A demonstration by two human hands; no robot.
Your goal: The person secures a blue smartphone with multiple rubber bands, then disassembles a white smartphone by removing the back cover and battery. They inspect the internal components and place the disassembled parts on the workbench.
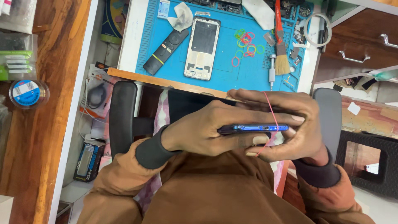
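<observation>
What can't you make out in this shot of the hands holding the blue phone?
- Blue phone, head view: seen edge-on, faces covered by the left hand and right hand.
- Red rubber band: its far side is hidden behind the right fingers.
- Parts beside the brush: too small to identify.
- Drawer: cut off by the right edge.

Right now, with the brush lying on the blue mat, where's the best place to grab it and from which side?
Grip the red-handled brush by its slim red handle, coming down from above and pinching across its width. It lies flat on the blue work mat, handle pointing toward the mat's far edge and straw-coloured bristles toward you. The handle looks rigid and narrow; the bristles would likely splay. A metal tool lies close on the left.
</observation>
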